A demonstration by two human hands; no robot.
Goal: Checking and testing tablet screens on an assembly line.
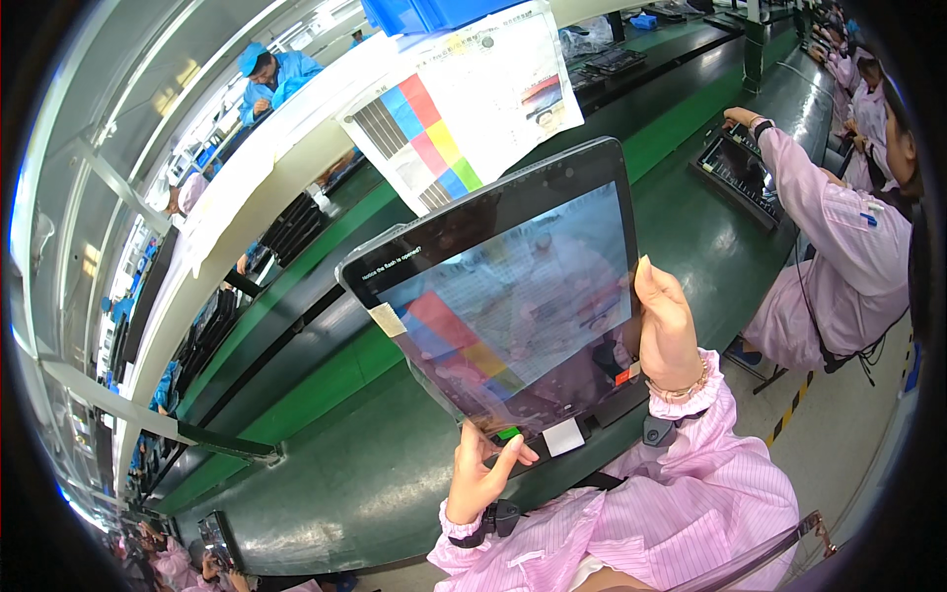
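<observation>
Item: dark tablet, raised upright and tilted in front of the person above the green workbench, its lit screen showing a coloured test-chart image; the left hand closes on the lower edge with the thumb laid beside a small green mark, and the right hand clasps the right edge, fingers wrapped behind and thumb along the frame. Behind it: a printed colour chart sheet hanging from the shelf under a blue bin. Nearby: a co-worker's sleeve in pink at right, reaching to another tablet lying flat on the bench.
</observation>
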